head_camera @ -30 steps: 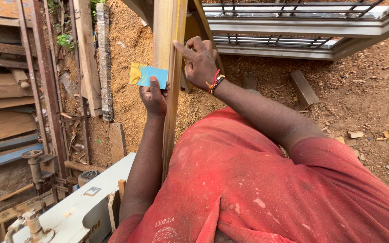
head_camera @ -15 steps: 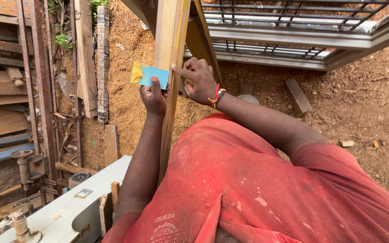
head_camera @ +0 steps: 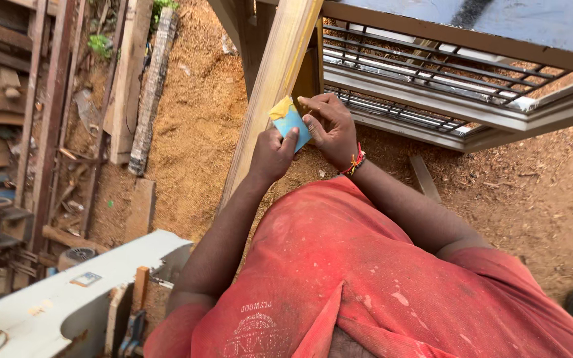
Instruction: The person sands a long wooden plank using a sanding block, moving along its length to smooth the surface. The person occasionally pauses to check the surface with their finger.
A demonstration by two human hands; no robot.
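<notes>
Left hand (head_camera: pixel 272 156): gripping the blue-and-yellow sanding pad (head_camera: pixel 289 120) from below, thumb lying up across its blue face, fingers closed behind it.
Right hand (head_camera: pixel 330 126): meeting the pad from the right, fingertips (head_camera: pixel 308 105) curling onto its upper right edge; fingers drawn together on the pad, though possibly only resting there, the contact being partly hidden.
Sanding pad: sitting between the two hands, blue face turned toward the camera, yellow layer showing along its upper left corner; pressing against, or lying just beside, the pale wooden plank (head_camera: pixel 270 86).
Wooden plank: running steeply from above the grip down past the left wrist, immediately left of the pad.
Wrist threads (head_camera: pixel 354 162): red and yellow, circling the right wrist just below the grip.
Red shirt (head_camera: pixel 366 285): dusted with pale specks, filling the foreground beneath both forearms.
Metal-framed grille (head_camera: pixel 445 79): lying beyond and right of the grip.
Sawdust ground (head_camera: pixel 193 126): spreading left of the grip, behind the plank.
White machine table (head_camera: pixel 67 298): standing well below and left of the grip.
</notes>
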